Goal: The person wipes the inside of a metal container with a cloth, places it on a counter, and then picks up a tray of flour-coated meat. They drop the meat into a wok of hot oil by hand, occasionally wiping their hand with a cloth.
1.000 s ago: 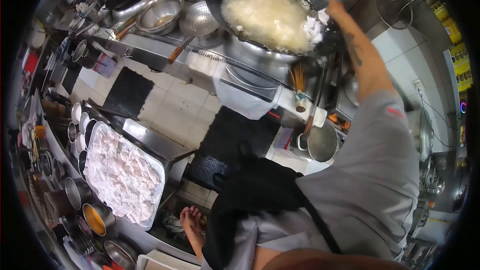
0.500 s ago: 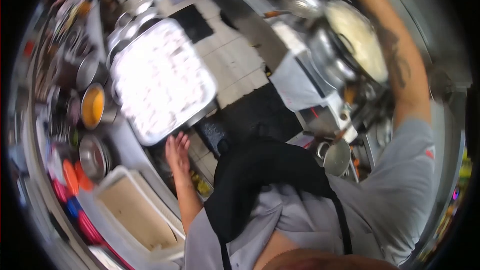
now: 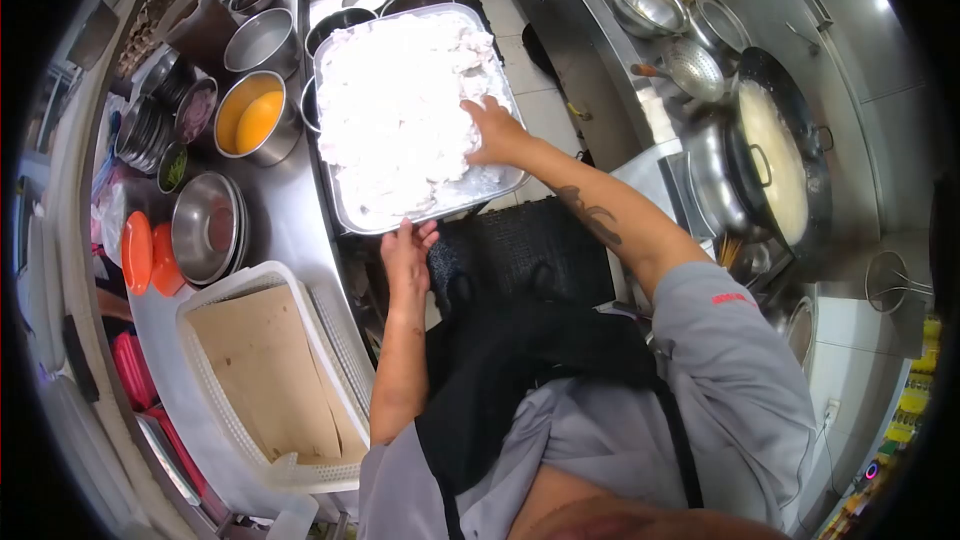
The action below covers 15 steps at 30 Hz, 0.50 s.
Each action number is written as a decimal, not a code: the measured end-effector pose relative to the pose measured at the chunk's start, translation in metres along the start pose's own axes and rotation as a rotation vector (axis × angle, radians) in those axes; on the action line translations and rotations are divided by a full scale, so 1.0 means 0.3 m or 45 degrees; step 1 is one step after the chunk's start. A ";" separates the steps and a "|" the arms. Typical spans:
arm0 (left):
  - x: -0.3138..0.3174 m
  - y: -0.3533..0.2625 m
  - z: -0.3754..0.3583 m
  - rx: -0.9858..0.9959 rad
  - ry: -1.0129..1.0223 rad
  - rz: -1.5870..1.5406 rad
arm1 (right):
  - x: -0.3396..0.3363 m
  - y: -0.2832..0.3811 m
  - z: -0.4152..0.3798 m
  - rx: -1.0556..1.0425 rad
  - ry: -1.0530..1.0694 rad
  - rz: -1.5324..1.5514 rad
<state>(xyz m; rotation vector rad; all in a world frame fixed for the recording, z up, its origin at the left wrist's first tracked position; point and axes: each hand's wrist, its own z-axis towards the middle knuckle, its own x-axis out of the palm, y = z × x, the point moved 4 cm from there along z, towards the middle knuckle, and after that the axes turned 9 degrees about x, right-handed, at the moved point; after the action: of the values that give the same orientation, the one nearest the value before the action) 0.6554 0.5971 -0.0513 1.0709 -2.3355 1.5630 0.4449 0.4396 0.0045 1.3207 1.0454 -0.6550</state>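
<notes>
A large metal tray (image 3: 505,188) heaped with bright white, overexposed pieces (image 3: 395,110) fills the upper middle of the view. My right hand (image 3: 492,130) is at the right side of the heap, its fingers spread against the white pieces; nothing is visibly gripped. At the tray's near edge is my left hand (image 3: 408,250), fingers extended and fingertips at the rim. Whether they bear any of its weight cannot be seen.
Left counter (image 3: 290,215): a pot of orange-yellow contents (image 3: 258,120), stacked metal bowls (image 3: 205,225), a white basket lined with cardboard (image 3: 265,370). On the right, a wok (image 3: 775,160) with pale contents, a metal pot (image 3: 715,175) and strainers (image 3: 692,70). Black mat (image 3: 520,250) below.
My right hand has come from the upper right, beyond the wok, to the tray's white pieces. My left hand remains near the tray's front edge. The whole view has shifted and turned.
</notes>
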 end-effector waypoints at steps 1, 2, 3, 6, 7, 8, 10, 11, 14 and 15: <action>0.001 -0.003 -0.004 -0.004 -0.013 0.002 | 0.010 -0.025 0.020 0.000 0.035 0.052; -0.001 -0.002 -0.005 -0.003 -0.017 0.009 | 0.011 -0.054 0.047 0.002 0.067 0.103; -0.003 0.002 -0.004 -0.001 -0.019 0.017 | -0.003 -0.057 0.056 0.004 0.097 0.154; -0.017 0.009 0.015 0.003 0.022 0.033 | -0.048 -0.001 0.041 0.026 0.110 0.119; -0.020 0.011 0.014 0.000 0.041 0.040 | -0.061 0.028 0.029 0.062 0.135 0.096; -0.021 0.015 0.013 -0.003 0.038 0.034 | -0.056 0.040 0.032 0.051 0.112 0.067; -0.018 0.013 0.012 -0.004 0.036 0.026 | -0.032 0.049 0.044 0.028 0.058 0.012; -0.017 0.009 0.013 -0.003 0.039 0.030 | -0.025 0.029 0.066 -0.072 -0.056 0.061; -0.018 0.008 0.008 -0.011 0.046 0.040 | -0.028 -0.050 0.123 -0.142 -0.150 0.264; -0.017 0.007 0.008 -0.010 0.051 0.038 | -0.083 -0.031 0.123 -0.019 -0.025 0.367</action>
<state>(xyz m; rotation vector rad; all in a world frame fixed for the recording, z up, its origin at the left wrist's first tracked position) 0.6585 0.5981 -0.0564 0.9987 -2.3398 1.5693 0.4348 0.3977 0.0198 1.4159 0.8213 -0.4408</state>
